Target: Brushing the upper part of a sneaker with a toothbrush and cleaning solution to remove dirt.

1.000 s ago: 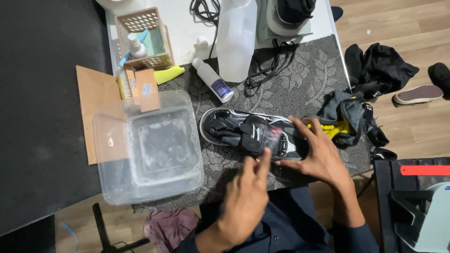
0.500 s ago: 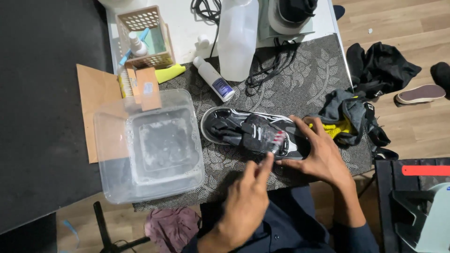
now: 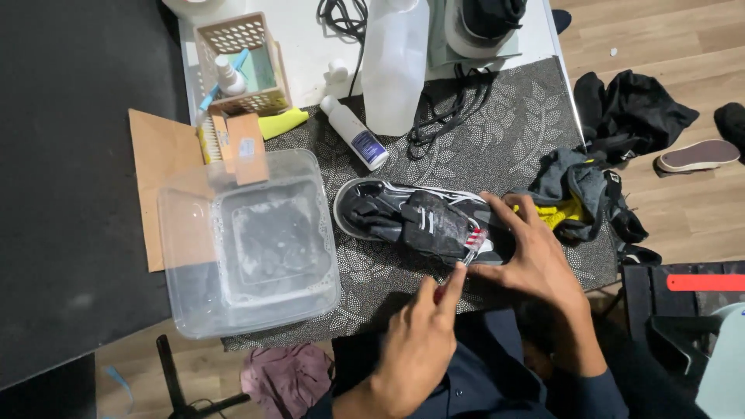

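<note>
Two hands are at work on one black sneaker (image 3: 419,221), which lies on its side on the patterned mat (image 3: 512,132) covering the tabletop, toe pointing left toward the clear plastic tub (image 3: 248,244). The right hand (image 3: 535,260) cups the heel end of the sneaker, fingers spread over the top and thumb underneath, gripping it steady. The left hand (image 3: 415,345) sits just in front of the shoe with its fingers pinched narrow around a small red-and-white tool (image 3: 466,256), whose tip touches the shoe's side near the heel; what kind of tool it is cannot be told. The tub holds cloudy water and stands just beside the sneaker's toe, partly over a sheet of brown cardboard (image 3: 159,167). Behind the shoe a small white bottle (image 3: 355,133) with a dark label lies tilted on the mat, and a tall translucent jug (image 3: 396,66) stands near it. A lattice basket (image 3: 244,66) of small supplies stands at the back left. To the right, a heap of dark and yellow cloths (image 3: 578,198) rests at the mat's edge, close to the right hand.
</note>
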